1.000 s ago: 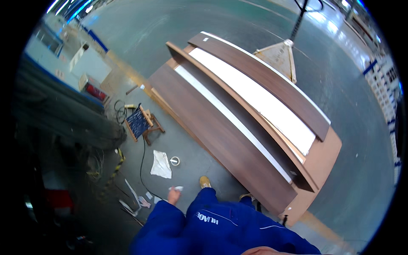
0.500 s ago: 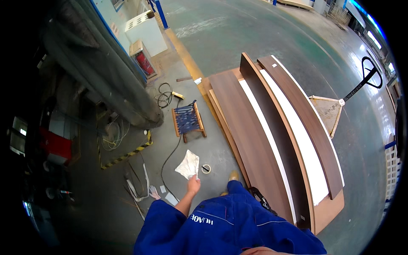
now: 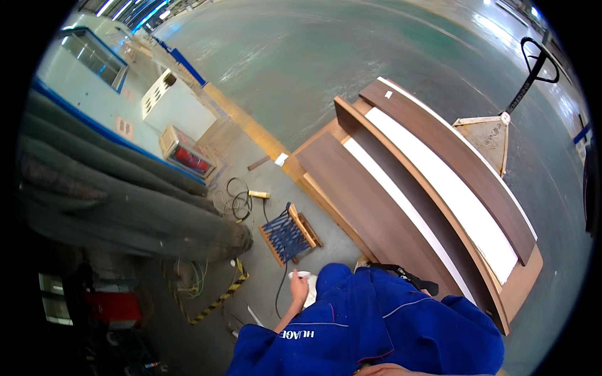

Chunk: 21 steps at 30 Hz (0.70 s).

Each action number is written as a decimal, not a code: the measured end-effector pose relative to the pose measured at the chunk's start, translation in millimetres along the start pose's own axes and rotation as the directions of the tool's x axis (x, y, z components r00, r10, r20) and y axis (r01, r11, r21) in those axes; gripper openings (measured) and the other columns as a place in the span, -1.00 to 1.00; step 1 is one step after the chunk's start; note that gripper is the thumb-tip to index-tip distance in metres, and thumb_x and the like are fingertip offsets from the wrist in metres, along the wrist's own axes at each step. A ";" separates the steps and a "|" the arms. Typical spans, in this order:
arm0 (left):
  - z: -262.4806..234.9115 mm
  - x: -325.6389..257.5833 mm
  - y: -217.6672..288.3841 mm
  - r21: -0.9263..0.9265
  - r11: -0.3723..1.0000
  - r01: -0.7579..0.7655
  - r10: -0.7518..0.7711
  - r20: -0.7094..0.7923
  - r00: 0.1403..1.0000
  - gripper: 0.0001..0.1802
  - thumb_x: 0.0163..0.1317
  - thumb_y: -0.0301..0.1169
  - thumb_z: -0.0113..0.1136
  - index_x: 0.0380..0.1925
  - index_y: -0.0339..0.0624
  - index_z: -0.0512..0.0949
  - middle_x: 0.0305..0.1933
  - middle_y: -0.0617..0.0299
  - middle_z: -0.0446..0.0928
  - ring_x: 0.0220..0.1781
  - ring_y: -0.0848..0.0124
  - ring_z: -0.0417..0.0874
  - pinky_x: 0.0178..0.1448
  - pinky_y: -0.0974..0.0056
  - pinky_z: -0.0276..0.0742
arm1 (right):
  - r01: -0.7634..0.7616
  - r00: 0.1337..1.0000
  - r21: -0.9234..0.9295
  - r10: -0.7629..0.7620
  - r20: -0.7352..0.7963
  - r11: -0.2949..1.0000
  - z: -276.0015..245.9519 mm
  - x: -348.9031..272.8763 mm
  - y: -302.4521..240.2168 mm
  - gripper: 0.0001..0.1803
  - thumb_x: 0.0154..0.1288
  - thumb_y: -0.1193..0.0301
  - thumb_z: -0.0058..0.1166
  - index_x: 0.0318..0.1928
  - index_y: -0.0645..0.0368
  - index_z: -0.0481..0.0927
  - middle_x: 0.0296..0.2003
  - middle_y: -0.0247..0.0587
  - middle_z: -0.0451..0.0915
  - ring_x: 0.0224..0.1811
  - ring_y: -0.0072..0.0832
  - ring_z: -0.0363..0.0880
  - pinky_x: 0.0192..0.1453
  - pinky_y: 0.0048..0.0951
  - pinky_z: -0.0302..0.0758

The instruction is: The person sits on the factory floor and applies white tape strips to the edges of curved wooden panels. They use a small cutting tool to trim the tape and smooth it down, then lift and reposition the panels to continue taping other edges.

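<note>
My left hand [image 3: 299, 287] is low in front of my body, its fingers closed on a white cloth [image 3: 311, 294]. Part of the cloth shows between the hand and my blue trousers; the rest is hidden. Just beyond the hand stands a small wooden stool [image 3: 287, 233] with a seat of woven dark blue straps. A black strap-like thing [image 3: 398, 272] lies at my right side, against a stack of brown panels [image 3: 370, 207]. Only a bit of skin, possibly my right hand [image 3: 429, 291], shows beside it; its fingers are hidden.
Brown and white panels lie stacked on a pallet truck [image 3: 486, 133] with a black handle [image 3: 533, 72]. At left hangs a dark grey curtain [image 3: 119, 188]. A black cable [image 3: 281, 291] and a coiled hose [image 3: 237, 200] lie on the floor near yellow-black tape [image 3: 219, 297].
My view has tilted up and turned, and the stool sits lower in it. My left hand has drawn nearer my legs with the cloth, which was spread out before.
</note>
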<state>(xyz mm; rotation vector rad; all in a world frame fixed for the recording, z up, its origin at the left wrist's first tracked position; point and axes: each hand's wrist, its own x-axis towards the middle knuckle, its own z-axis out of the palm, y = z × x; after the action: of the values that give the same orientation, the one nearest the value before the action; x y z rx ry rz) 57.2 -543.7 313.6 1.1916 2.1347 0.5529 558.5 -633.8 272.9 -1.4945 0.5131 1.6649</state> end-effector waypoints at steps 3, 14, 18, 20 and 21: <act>-38.3 51.2 -7.3 -0.110 0.991 0.080 -0.088 -0.070 0.994 -0.36 0.15 -0.42 0.16 0.22 -0.43 0.21 -0.15 -0.22 0.53 -0.10 -0.09 0.57 0.01 0.03 0.45 | -0.006 1.000 0.027 0.006 0.008 1.000 45.2 4.0 2.8 -0.66 0.35 0.20 -0.28 -0.32 0.18 0.45 -0.70 -0.37 0.35 -0.70 -0.50 0.22 -0.61 -0.49 0.18; -64.0 336.1 130.3 0.004 0.974 -0.228 0.204 0.429 0.880 -0.31 0.28 -0.39 0.04 0.33 -0.42 0.02 -0.07 -0.11 0.49 -0.36 0.22 0.64 -0.18 0.23 0.55 | 0.062 0.995 0.552 -0.095 0.031 0.832 173.2 56.5 48.0 -0.64 0.32 0.16 -0.22 -0.34 0.22 0.45 -0.70 -0.37 0.27 -0.71 -0.57 0.21 -0.72 -0.61 0.14; -55.3 457.8 156.0 -0.060 0.942 -0.331 0.306 0.559 0.771 -0.26 0.30 -0.43 0.03 0.37 -0.37 -0.09 -0.03 -0.02 0.46 -0.39 0.35 0.64 -0.24 0.31 0.59 | 0.213 0.970 0.648 -0.078 -0.231 0.731 228.0 64.3 83.3 -0.64 0.32 0.13 -0.19 -0.36 0.18 0.43 -0.70 -0.37 0.28 -0.76 -0.57 0.20 -0.77 -0.59 0.13; -71.8 479.6 200.9 -0.108 0.960 -0.258 0.271 0.587 0.763 -0.22 0.22 -0.62 -0.07 0.40 -0.32 -0.17 -0.02 0.00 0.45 -0.33 0.35 0.64 -0.21 0.32 0.56 | 0.226 0.965 0.700 -0.056 -0.257 0.678 267.0 47.7 85.3 -0.62 0.33 0.12 -0.21 -0.38 0.20 0.42 -0.70 -0.35 0.29 -0.76 -0.56 0.21 -0.77 -0.59 0.13; -74.9 494.9 213.8 -0.125 0.957 -0.262 0.283 0.605 0.745 -0.20 0.18 -0.68 -0.11 0.40 -0.30 -0.20 0.00 0.01 0.45 -0.31 0.35 0.63 -0.21 0.32 0.55 | 0.254 0.959 0.732 -0.065 -0.277 0.632 274.1 60.0 91.8 -0.61 0.34 0.12 -0.21 -0.39 0.21 0.42 -0.70 -0.36 0.30 -0.76 -0.56 0.21 -0.76 -0.58 0.14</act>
<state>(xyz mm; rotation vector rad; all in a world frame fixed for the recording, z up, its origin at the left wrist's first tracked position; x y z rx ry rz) -63.1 -13.8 343.7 1.4381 1.3938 0.2553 319.6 -461.4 253.9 -1.0269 1.0295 0.9158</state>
